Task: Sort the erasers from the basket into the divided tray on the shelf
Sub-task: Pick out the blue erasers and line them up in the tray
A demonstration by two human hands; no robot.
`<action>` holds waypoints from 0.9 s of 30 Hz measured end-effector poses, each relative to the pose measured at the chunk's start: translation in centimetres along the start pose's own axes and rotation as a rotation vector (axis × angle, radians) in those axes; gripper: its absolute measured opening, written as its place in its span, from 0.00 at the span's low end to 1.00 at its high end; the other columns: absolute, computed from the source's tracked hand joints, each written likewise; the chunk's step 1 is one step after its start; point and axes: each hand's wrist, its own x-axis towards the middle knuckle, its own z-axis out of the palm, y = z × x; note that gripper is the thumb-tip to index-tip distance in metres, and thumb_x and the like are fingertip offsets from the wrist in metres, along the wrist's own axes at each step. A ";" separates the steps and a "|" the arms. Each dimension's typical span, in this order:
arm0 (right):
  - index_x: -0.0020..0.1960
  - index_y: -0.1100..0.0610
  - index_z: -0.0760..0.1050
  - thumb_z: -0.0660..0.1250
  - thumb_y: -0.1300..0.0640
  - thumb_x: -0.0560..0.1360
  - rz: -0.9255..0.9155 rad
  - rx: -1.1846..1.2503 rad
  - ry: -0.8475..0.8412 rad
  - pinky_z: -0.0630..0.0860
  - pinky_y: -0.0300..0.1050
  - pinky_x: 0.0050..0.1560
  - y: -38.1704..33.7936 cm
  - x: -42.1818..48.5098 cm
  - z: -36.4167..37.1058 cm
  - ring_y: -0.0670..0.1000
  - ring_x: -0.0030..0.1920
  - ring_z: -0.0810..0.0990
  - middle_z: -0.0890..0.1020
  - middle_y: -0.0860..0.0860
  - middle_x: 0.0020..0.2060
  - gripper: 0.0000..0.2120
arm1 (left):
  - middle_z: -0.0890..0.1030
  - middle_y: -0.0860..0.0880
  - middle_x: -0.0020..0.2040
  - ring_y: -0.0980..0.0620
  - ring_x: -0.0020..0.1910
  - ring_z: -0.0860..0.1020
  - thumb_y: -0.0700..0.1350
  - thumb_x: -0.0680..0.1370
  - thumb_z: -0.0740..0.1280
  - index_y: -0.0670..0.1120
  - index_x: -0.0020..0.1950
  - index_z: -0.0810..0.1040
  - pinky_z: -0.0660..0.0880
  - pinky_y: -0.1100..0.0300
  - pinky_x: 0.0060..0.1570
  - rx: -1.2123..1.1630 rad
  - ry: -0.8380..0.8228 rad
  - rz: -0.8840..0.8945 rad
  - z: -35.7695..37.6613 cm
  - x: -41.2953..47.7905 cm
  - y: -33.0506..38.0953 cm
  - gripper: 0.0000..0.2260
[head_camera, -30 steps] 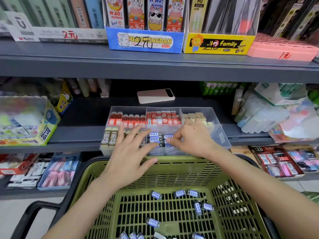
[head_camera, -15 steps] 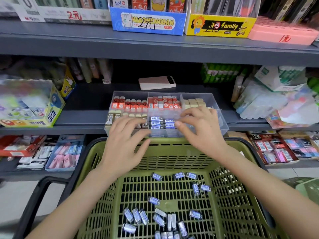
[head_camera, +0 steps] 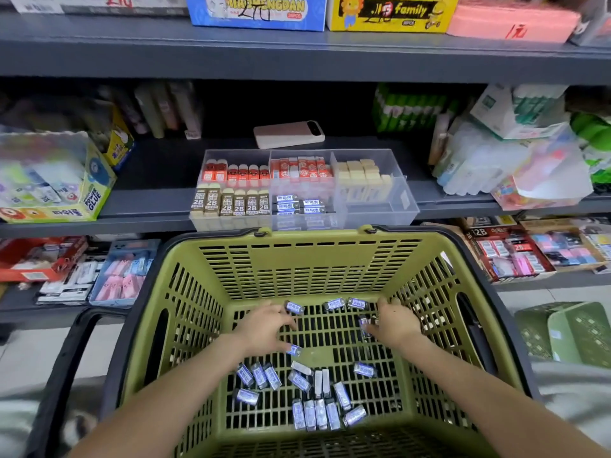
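Shop shelving is running behind, basket in front. Blue-label erasers (head_camera: 317, 414) are lying mostly toward the near edge of the basket (head_camera: 330, 259) floor, with a few along its far edge. Your right hand (head_camera: 395, 323) is pinching an eraser (head_camera: 364, 322) near the far-right corner. Your left hand (head_camera: 264, 328) is curling over the far-left strays, well apart from the right; can't tell if it's holding any. Try gathering several per hand, labels aligned, before lifting over the far rim. Matching ones are sitting in the front-middle compartment of the divided tray (head_camera: 373, 213) at the shelf (head_camera: 148, 200) edge.
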 end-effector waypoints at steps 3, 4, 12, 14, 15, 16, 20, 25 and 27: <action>0.70 0.59 0.59 0.61 0.39 0.75 -0.009 0.023 -0.001 0.80 0.45 0.43 0.0 0.2 1.8 0.52 0.48 0.80 0.70 0.59 0.62 0.32 | 0.73 0.51 0.63 0.49 0.67 0.65 0.54 0.72 0.71 0.55 0.65 0.73 0.61 0.52 0.69 -0.051 -0.074 -0.052 2.2 0.0 -0.1 0.22; 0.69 0.59 0.59 0.61 0.39 0.75 -0.007 0.031 -0.002 0.80 0.44 0.41 -0.1 0.3 2.3 0.51 0.47 0.80 0.70 0.58 0.61 0.31 | 0.72 0.51 0.64 0.49 0.68 0.64 0.53 0.72 0.71 0.55 0.65 0.73 0.58 0.51 0.71 -0.055 -0.083 -0.059 2.9 0.0 -0.1 0.23; 0.54 0.56 0.70 0.63 0.43 0.75 -0.087 -0.029 0.044 0.70 0.39 0.29 0.0 0.4 3.0 0.47 0.36 0.77 0.75 0.49 0.42 0.17 | 0.74 0.53 0.57 0.54 0.60 0.68 0.50 0.76 0.67 0.50 0.61 0.76 0.63 0.60 0.66 -0.113 0.062 -0.041 4.6 0.3 0.4 0.14; 0.43 0.53 0.68 0.64 0.44 0.74 -0.118 0.109 0.054 0.67 0.36 0.25 -0.4 -0.1 2.4 0.45 0.31 0.73 0.72 0.46 0.34 0.14 | 0.76 0.51 0.57 0.53 0.59 0.72 0.47 0.78 0.66 0.47 0.59 0.76 0.68 0.58 0.64 -0.269 0.079 -0.123 4.3 0.4 1.1 0.11; 0.38 0.52 0.66 0.65 0.44 0.73 -0.149 0.226 0.058 0.67 0.36 0.24 -1.1 -0.5 1.9 0.44 0.28 0.71 0.71 0.45 0.31 0.14 | 0.77 0.49 0.56 0.51 0.56 0.75 0.45 0.78 0.65 0.45 0.57 0.76 0.72 0.57 0.61 -0.466 0.078 -0.199 3.8 0.4 1.5 0.09; 0.35 0.51 0.65 0.66 0.45 0.73 -0.193 0.338 0.072 0.66 0.36 0.24 -2.0 -0.9 1.3 0.43 0.27 0.69 0.71 0.45 0.28 0.15 | 0.78 0.46 0.54 0.50 0.53 0.77 0.41 0.79 0.63 0.44 0.55 0.76 0.76 0.56 0.55 -0.757 0.064 -0.285 3.1 0.3 2.0 0.06; 0.38 0.52 0.68 0.69 0.46 0.69 -0.395 0.611 0.149 0.64 0.37 0.26 -6.3 -3.6 -0.5 0.43 0.28 0.70 0.75 0.45 0.30 0.13 | 0.77 0.39 0.51 0.43 0.49 0.78 0.39 0.82 0.53 0.42 0.58 0.73 0.80 0.50 0.41 -1.768 0.010 -0.463 0.3 -0.3 4.2 0.11; 0.47 0.57 0.75 0.72 0.46 0.70 -0.524 0.795 0.085 0.71 0.41 0.36 -8.1 -5.4 -1.6 0.47 0.35 0.75 0.78 0.50 0.36 0.16 | 0.83 0.40 0.40 0.44 0.37 0.82 0.55 0.80 0.58 0.41 0.45 0.79 0.79 0.48 0.37 -2.117 -0.094 -0.576 -1.2 -1.0 5.3 0.19; 0.48 0.58 0.77 0.67 0.48 0.74 -0.524 0.879 0.095 0.74 0.41 0.36 -7.5 -5.3 -1.7 0.46 0.34 0.76 0.79 0.49 0.36 0.12 | 0.82 0.39 0.40 0.44 0.36 0.81 0.51 0.79 0.63 0.39 0.47 0.78 0.80 0.53 0.33 -2.085 -0.068 -0.637 -1.2 -1.6 5.1 0.15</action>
